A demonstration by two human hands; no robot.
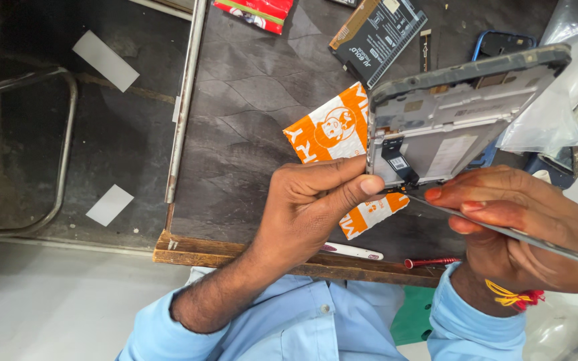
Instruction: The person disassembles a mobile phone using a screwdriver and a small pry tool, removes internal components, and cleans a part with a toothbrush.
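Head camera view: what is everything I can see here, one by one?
Opened phone frame: one, grey, held up over the table.
Tweezers: one, silver, tip at the frame's lower edge.
Packet: one, orange and white, on the table under the frame.
Flat cable part: one, black, top of table.
Red packet: one, top edge.
Screwdriver: one, red, table's near edge.
Pen-like tool: one, white, near edge.
Clear bags: right side.
Table: dark, wooden rim.
Left hand: grips frame.
Right hand: holds tweezers.
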